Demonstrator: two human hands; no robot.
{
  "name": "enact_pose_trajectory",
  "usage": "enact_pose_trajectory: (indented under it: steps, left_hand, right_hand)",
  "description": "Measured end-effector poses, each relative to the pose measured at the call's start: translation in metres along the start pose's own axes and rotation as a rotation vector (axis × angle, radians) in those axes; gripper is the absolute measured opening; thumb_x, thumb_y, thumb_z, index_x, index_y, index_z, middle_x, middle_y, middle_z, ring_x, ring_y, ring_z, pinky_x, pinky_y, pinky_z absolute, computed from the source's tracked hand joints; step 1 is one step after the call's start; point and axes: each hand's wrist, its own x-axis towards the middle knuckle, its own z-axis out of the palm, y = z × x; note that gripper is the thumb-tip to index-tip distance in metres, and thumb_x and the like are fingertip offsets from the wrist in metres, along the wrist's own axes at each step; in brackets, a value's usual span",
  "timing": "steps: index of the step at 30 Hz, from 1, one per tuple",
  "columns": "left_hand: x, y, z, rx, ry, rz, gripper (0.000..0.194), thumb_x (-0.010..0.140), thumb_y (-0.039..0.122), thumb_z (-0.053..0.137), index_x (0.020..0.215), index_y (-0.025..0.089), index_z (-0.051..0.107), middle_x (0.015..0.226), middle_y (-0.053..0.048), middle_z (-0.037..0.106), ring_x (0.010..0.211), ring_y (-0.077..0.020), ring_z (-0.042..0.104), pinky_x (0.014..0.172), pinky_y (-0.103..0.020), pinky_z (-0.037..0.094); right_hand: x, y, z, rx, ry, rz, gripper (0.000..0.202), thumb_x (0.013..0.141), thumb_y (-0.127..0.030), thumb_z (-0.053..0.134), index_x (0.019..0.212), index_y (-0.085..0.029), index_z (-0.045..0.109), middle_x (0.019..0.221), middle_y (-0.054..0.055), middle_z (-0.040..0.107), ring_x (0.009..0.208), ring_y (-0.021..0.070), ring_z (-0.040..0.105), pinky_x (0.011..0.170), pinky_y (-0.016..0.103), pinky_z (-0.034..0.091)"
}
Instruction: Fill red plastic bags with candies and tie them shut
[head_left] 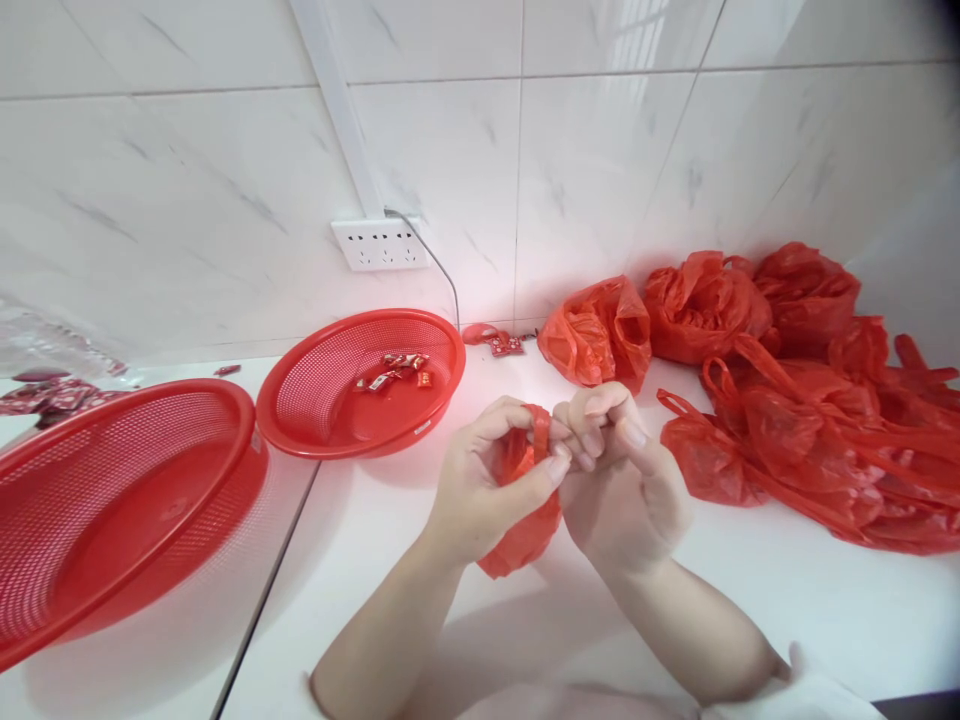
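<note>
A small red plastic bag point(527, 535) hangs from my two hands above the white table. My left hand point(487, 480) is closed, its thumb and fingers pinching the bag near the top, with a strip of red film looped over the fingertips. Touching it from the right is my right hand point(626, 480), its fingers curled in at the top of the bag. The exact bit of film between the right fingers is hidden. What the bag contains cannot be made out.
Two red mesh baskets point(360, 445) point(161, 600) stand at the left; the farther one holds several small wrapped candies point(397, 370). Filled red plastic bags point(596, 330) line the wall, with more bags point(832, 430) heaped at the right. A cable point(442, 265) runs down from the wall socket point(381, 246).
</note>
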Motion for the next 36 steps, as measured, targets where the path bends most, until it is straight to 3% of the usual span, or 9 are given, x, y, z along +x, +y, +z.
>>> enact_pose_trajectory:
  steps: [9, 14, 18, 22, 25, 28, 31, 33, 36]
  left_hand:
    - [0.001, 0.002, -0.012, 0.065, 0.012, 0.087, 0.008, 0.084, 0.016, 0.065, 0.089, 0.020, 0.069, 0.086, -0.003, 0.060, 0.081, -0.0131, 0.058, 0.078, -0.028, 0.048]
    - [0.005, 0.012, -0.032, 0.219, 0.245, 0.220, 0.002, 0.084, 0.019, 0.065, 0.083, 0.020, 0.066, 0.083, -0.002, 0.061, 0.083, -0.0138, 0.056, 0.079, -0.027, 0.045]
    - [0.009, 0.016, -0.038, 0.240, 0.273, 0.215, 0.005, 0.081, 0.022, 0.067, 0.077, 0.019, 0.064, 0.079, -0.002, 0.060, 0.079, -0.0142, 0.055, 0.078, -0.028, 0.046]
    - [0.013, 0.019, -0.041, 0.211, 0.341, 0.226, 0.005, 0.078, 0.022, 0.069, 0.076, 0.020, 0.064, 0.076, -0.001, 0.061, 0.078, -0.0154, 0.059, 0.081, -0.031, 0.048]
    - [0.016, 0.025, -0.047, 0.213, 0.358, 0.219, 0.007, 0.076, 0.022, 0.071, 0.080, 0.021, 0.066, 0.085, -0.003, 0.066, 0.089, -0.0192, 0.063, 0.090, -0.037, 0.049]
    - [0.018, 0.030, -0.054, 0.235, 0.366, 0.146, 0.016, 0.075, 0.025, 0.074, 0.088, 0.022, 0.066, 0.090, -0.005, 0.069, 0.093, -0.0220, 0.065, 0.089, -0.040, 0.051]
    - [0.017, 0.032, -0.057, 0.181, 0.355, 0.074, 0.017, 0.080, 0.029, 0.069, 0.096, 0.024, 0.064, 0.065, 0.003, 0.060, 0.061, -0.0132, 0.061, 0.070, -0.033, 0.056]
    - [0.016, 0.031, -0.054, 0.152, 0.263, 0.010, 0.020, 0.084, 0.030, 0.064, 0.104, 0.026, 0.062, 0.054, 0.008, 0.047, 0.041, -0.0065, 0.044, 0.054, -0.024, 0.051]
    - [0.012, 0.026, -0.040, 0.245, -0.017, -0.129, 0.042, 0.073, 0.027, 0.076, 0.113, 0.027, 0.062, 0.059, 0.007, 0.050, 0.042, -0.0063, 0.041, 0.043, -0.019, 0.041]
  right_hand:
    - [0.015, -0.014, -0.012, -0.217, -0.134, 0.049, 0.015, 0.088, -0.037, 0.047, 0.082, -0.025, 0.055, 0.062, -0.003, 0.036, 0.053, 0.0126, 0.036, 0.060, 0.030, 0.046]
    - [0.040, -0.040, -0.053, -1.089, -0.474, 0.125, 0.031, 0.087, -0.041, 0.058, 0.115, -0.028, 0.058, 0.119, 0.006, 0.058, 0.112, 0.0237, 0.054, 0.096, 0.042, 0.044]
    - [0.063, -0.016, -0.092, -1.680, -0.589, 0.462, 0.078, 0.074, -0.042, 0.071, 0.143, -0.025, 0.038, 0.147, 0.013, 0.041, 0.134, 0.0337, 0.039, 0.102, 0.047, 0.040]
    - [0.079, 0.004, -0.108, -1.851, -0.660, 0.900, 0.069, 0.069, -0.018, 0.072, 0.134, -0.019, 0.050, 0.116, 0.014, 0.065, 0.092, 0.0280, 0.066, 0.075, 0.038, 0.051]
    - [0.074, -0.015, -0.099, -1.673, -0.641, 0.668, 0.044, 0.079, -0.021, 0.064, 0.122, -0.022, 0.057, 0.091, 0.006, 0.069, 0.078, 0.0210, 0.066, 0.070, 0.034, 0.051]
    - [0.059, -0.039, -0.079, -1.173, -0.530, 0.090, 0.032, 0.085, -0.030, 0.063, 0.116, -0.027, 0.058, 0.084, 0.000, 0.066, 0.081, 0.0179, 0.065, 0.078, 0.035, 0.053]
    - [0.047, -0.043, -0.060, -0.812, -0.302, -0.399, 0.021, 0.084, -0.023, 0.065, 0.104, -0.027, 0.061, 0.087, 0.000, 0.066, 0.085, 0.0171, 0.065, 0.089, 0.039, 0.052]
    - [0.042, -0.037, -0.049, -0.770, -0.283, -0.522, 0.017, 0.086, -0.015, 0.062, 0.099, -0.027, 0.062, 0.087, 0.000, 0.068, 0.088, 0.0175, 0.066, 0.095, 0.043, 0.049]
    - [0.037, -0.025, -0.035, -0.828, -0.507, -0.485, 0.026, 0.087, -0.007, 0.054, 0.102, -0.026, 0.063, 0.090, 0.002, 0.069, 0.093, 0.0190, 0.066, 0.091, 0.043, 0.052]
